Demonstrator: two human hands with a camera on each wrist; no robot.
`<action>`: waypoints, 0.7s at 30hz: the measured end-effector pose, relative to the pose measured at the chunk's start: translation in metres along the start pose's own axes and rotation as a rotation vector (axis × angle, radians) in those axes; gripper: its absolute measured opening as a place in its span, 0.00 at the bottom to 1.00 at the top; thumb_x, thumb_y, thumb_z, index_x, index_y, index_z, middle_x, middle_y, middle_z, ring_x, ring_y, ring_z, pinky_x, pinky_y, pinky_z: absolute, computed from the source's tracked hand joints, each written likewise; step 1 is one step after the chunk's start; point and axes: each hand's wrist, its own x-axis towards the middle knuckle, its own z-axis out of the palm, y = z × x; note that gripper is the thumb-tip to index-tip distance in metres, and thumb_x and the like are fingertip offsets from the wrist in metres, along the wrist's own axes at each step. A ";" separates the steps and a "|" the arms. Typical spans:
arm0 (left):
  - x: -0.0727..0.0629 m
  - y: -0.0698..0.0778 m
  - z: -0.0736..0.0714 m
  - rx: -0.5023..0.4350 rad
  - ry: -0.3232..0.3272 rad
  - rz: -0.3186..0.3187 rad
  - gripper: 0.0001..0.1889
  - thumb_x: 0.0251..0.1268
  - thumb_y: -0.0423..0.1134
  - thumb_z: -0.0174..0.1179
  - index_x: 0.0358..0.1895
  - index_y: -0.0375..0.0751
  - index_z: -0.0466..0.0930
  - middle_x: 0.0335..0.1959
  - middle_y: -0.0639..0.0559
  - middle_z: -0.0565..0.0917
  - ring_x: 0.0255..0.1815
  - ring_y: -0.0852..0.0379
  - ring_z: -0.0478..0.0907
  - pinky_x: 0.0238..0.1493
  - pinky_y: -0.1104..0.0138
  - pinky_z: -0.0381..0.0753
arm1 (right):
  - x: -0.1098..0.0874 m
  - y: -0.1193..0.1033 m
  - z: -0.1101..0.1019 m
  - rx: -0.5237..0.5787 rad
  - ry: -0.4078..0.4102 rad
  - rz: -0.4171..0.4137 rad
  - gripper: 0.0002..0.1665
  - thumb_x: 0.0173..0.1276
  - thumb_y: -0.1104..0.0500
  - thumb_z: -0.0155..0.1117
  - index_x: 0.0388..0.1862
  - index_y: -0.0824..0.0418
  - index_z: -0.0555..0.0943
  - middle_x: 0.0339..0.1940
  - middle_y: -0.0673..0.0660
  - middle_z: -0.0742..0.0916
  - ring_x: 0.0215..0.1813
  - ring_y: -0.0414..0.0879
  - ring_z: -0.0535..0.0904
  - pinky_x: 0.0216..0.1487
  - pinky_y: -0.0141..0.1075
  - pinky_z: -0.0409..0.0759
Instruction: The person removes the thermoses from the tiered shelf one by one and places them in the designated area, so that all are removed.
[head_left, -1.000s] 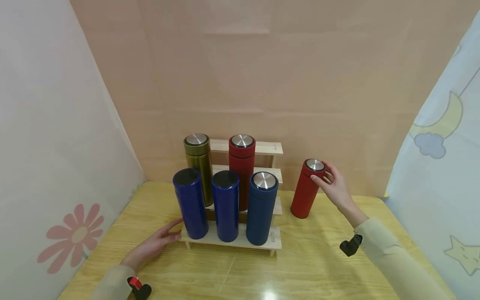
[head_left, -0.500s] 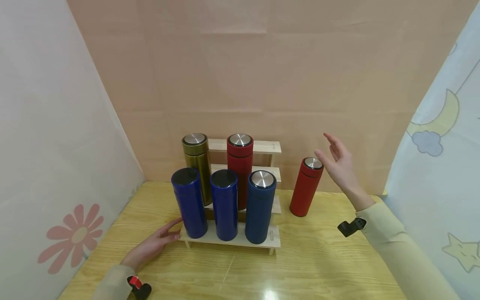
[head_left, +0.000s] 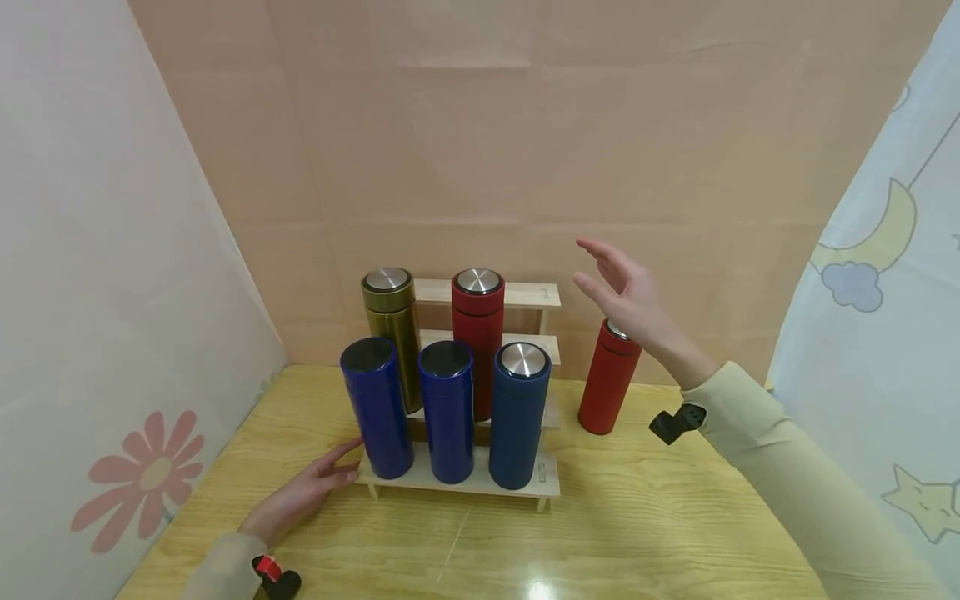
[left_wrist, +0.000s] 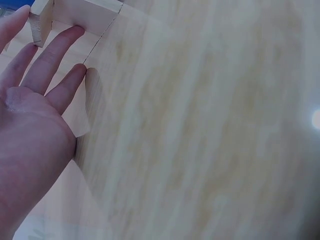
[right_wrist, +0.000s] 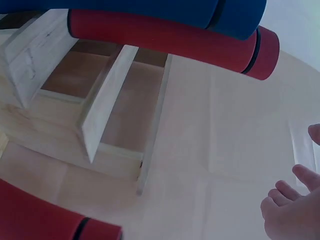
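In the head view my left hand (head_left: 300, 496) rests against the left front corner of a stepped wooden rack (head_left: 480, 479). Its fingers lie fairly straight against the rack's leg (left_wrist: 41, 22) and lowest shelf in the left wrist view. Raised in the air, my right hand (head_left: 628, 298) holds nothing, fingers extended and thumb apart. Behind and below it a red thermos (head_left: 609, 383) stands on the table right of the rack, its lid partly hidden by the hand. On the rack's front step stand two glossy blue thermoses (head_left: 378, 425) and a matte blue thermos (head_left: 519, 429).
Farther back on the rack stand an olive-gold thermos (head_left: 397, 329) and another red thermos (head_left: 478, 325). The wooden table (head_left: 600, 517) extends in front. A tan backdrop (head_left: 675, 125) rises behind, with patterned white curtains (head_left: 67, 250) at the sides.
My right hand has let go of the standalone red thermos, lifted above it and moved left toward the rack. That thermos stays standing; my left hand has kept its place.
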 end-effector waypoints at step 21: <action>0.002 0.001 0.003 -0.017 -0.005 -0.015 0.35 0.76 0.39 0.48 0.77 0.35 0.40 0.76 0.30 0.36 0.71 0.29 0.49 0.67 0.37 0.41 | 0.038 -0.013 0.058 -0.044 -0.330 -0.097 0.29 0.71 0.64 0.60 0.68 0.69 0.68 0.67 0.63 0.74 0.70 0.53 0.66 0.70 0.42 0.60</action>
